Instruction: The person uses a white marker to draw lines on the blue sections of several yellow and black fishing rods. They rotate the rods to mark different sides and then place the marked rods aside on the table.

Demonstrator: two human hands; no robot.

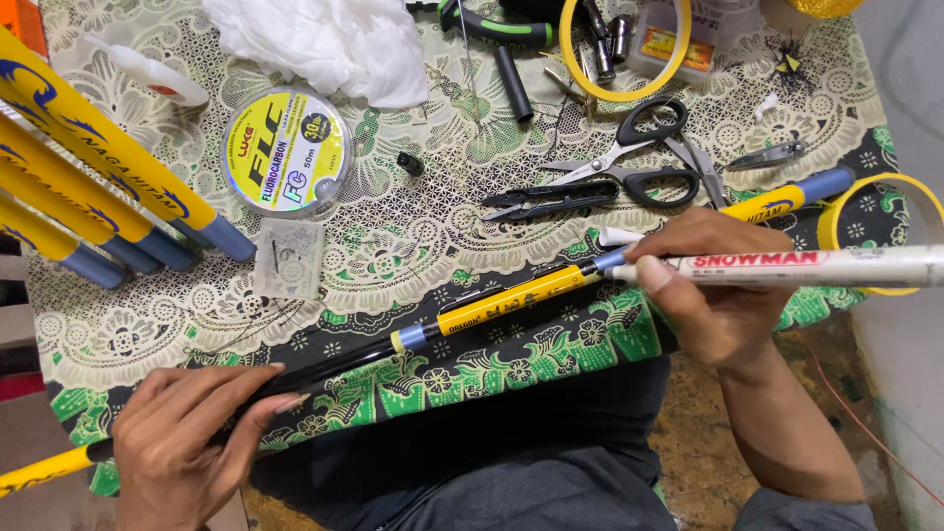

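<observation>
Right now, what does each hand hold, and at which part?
The left hand grips the fishing rod on its black lower section. The right hand holds a white marker near its tip end.

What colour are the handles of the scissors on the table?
Black; the scissors show clearly in the head view.

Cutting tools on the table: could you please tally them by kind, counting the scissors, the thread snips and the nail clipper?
Scissors: 1, black-handled, lying open.
Thread snips: 1, black, just left of the scissors.
Nail clipper: 1, metal, right of the scissors.
Total: 3 cutting tools in clear view; small metal parts inside the yellow ring are too cluttered to tell.
</observation>
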